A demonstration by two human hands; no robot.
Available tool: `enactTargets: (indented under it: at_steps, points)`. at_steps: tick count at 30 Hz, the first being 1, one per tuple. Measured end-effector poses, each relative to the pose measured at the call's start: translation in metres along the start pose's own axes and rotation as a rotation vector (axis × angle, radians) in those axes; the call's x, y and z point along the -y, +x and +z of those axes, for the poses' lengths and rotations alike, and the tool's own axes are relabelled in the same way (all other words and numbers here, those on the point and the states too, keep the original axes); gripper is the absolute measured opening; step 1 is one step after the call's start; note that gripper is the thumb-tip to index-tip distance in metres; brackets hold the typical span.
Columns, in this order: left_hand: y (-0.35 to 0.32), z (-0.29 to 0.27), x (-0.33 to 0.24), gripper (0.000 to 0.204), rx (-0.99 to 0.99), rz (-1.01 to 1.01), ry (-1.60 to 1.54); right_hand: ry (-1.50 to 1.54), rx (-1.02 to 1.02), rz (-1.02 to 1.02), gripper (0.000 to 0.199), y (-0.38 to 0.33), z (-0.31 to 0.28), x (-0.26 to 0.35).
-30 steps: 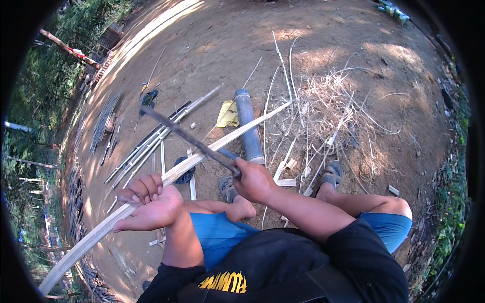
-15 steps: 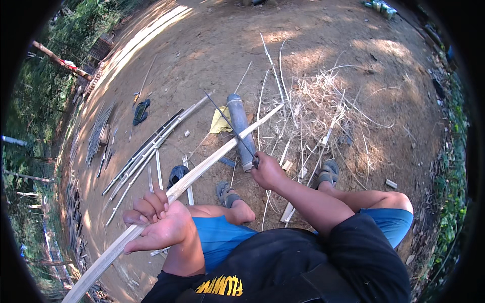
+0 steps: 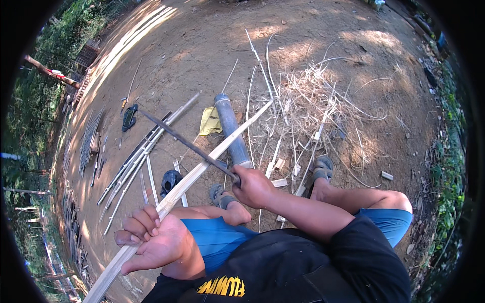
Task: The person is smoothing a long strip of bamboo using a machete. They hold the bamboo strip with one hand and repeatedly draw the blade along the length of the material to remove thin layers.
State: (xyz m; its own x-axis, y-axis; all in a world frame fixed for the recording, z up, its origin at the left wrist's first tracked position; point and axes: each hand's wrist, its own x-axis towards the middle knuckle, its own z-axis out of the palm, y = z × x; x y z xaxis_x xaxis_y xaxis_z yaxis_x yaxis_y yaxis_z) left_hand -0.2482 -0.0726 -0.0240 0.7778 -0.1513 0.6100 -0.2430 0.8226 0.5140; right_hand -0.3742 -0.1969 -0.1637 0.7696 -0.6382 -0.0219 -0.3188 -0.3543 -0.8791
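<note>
My left hand (image 3: 156, 242) is closed around a long pale bamboo strip (image 3: 189, 179), which slants from the lower left up to the middle. The handle of a long dark-bladed knife (image 3: 177, 135) is gripped in my right hand (image 3: 252, 187). Its blade lies across the strip, pointing up and left, and meets the strip a little left of my right fist. Under the strip's far part lies a thick grey tube (image 3: 232, 126) on the ground. The strip's near end runs past my left hand toward the picture's rim.
Pale shavings (image 3: 313, 96) are heaped beyond my feet on the right. Several long bamboo poles (image 3: 139, 159) lie at left, near a dark plastic bag (image 3: 171, 182). A yellow cloth or bag (image 3: 210, 121) touches the tube. A sandal (image 3: 130, 117) lies farther off.
My right hand has drawn the knife back toward me and left along the strip. The strip's far end has shifted slightly left in view; my left grip stays.
</note>
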Motion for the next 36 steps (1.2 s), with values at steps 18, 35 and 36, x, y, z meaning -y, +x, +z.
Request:
enactTargets:
  at_steps: [18,35,36]
  points:
    - [0.006,0.013,0.004,0.068,-0.052,0.004,0.049,0.001,-0.032,0.291,0.029,0.037,-0.020,-0.101]
    - [0.020,0.026,0.014,0.067,-0.007,0.008,0.037,-0.066,-0.087,0.365,0.025,0.058,-0.024,-0.120]
    - [0.020,0.022,0.011,0.067,0.021,0.015,0.054,-0.076,-0.084,0.375,0.024,0.060,-0.026,-0.133]
